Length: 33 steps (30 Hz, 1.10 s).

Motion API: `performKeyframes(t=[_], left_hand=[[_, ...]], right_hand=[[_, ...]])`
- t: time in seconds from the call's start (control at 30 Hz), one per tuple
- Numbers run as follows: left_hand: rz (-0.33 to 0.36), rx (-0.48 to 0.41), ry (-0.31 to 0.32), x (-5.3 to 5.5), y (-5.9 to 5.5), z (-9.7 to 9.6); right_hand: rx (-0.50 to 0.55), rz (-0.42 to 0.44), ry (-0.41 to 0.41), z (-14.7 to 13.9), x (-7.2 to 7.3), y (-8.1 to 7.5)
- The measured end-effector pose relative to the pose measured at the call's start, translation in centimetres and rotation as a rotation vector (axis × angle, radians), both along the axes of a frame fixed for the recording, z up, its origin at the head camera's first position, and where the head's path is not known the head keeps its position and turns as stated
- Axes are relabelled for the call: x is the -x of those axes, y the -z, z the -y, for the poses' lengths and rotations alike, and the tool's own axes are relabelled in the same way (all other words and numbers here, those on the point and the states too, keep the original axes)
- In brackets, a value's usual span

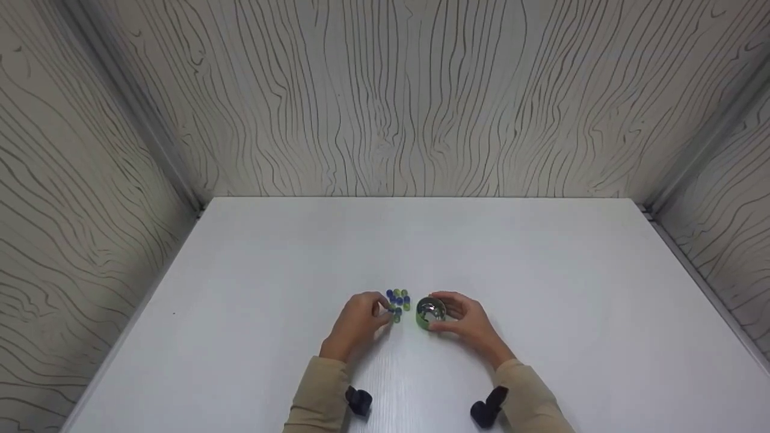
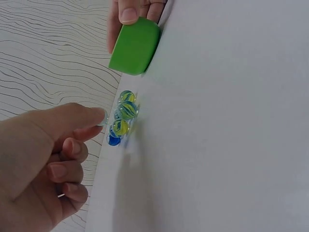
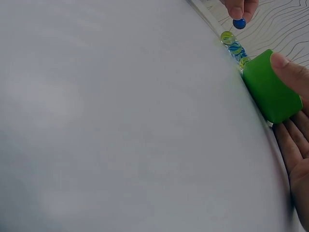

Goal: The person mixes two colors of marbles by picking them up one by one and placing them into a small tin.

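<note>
My left hand [image 1: 360,317] pinches a blue marble [image 3: 239,23] between thumb and fingertips, just above the table in the right wrist view. Beside it lies a cluster of several glass marbles [image 1: 399,300], some blue, others clear with yellow-green and blue swirls. To the right of these stands a small green cup [image 2: 137,46] with a shiny metallic inside. My right hand [image 1: 466,319] grips its far side, thumb on the near wall and fingers behind. Bluish spots show inside the cup in the head view; whether they are marbles or reflections is unclear.
The white table [image 1: 289,240] extends around both hands. Wood-grain patterned panels [image 1: 385,102] rise behind it and at both sides. Black wrist devices [image 1: 360,402] sit on both sleeves near the front.
</note>
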<state>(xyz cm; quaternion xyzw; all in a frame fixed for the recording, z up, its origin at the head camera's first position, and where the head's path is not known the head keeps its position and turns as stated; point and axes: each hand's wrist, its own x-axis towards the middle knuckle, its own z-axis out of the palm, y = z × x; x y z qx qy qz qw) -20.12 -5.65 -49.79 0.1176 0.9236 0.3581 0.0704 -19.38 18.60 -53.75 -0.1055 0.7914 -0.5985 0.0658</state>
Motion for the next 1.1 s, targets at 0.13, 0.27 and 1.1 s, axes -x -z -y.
performKeyframes(t=[0.13,0.27,1.1], left_hand=[[-0.024,-0.002,0.020,0.0,-0.1,-0.1],[-0.029,-0.008,0.029,-0.1,-0.2,-0.2],[-0.074,-0.030,0.069,-0.1,-1.0,-1.2]], right_hand=[[0.019,0.005,0.004,0.0,0.0,0.0],[0.022,0.004,0.005,0.0,0.0,0.0],[-0.001,-0.006,0.005,0.0,0.0,0.0]])
